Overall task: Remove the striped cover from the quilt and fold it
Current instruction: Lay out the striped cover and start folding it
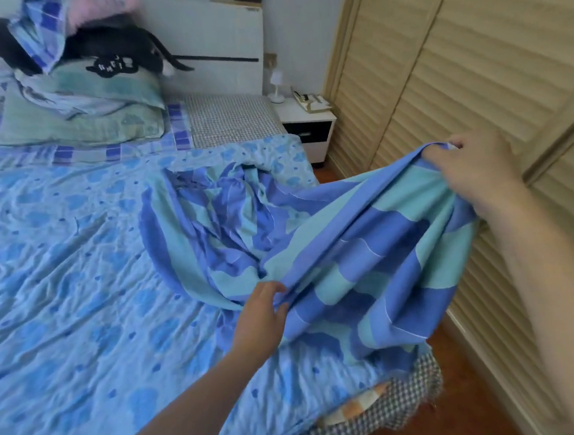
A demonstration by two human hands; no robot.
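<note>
Both our hands, left hand (262,317) and right hand (474,171), are pinching the striped cover (366,242) lifted off the quilt (75,251), but its bunched far end could snag if we yank.

Close on the right of the right hand's fingers (453,146): slatted beige wooden wardrobe doors (473,65), leaving a narrow strip of brown floor (463,375). Left of the left hand's fingers (274,292): wide flat blue flower-patterned quilt (59,269). Far ahead: piled pillows (77,106), white bedside cabinet (309,126).
</note>
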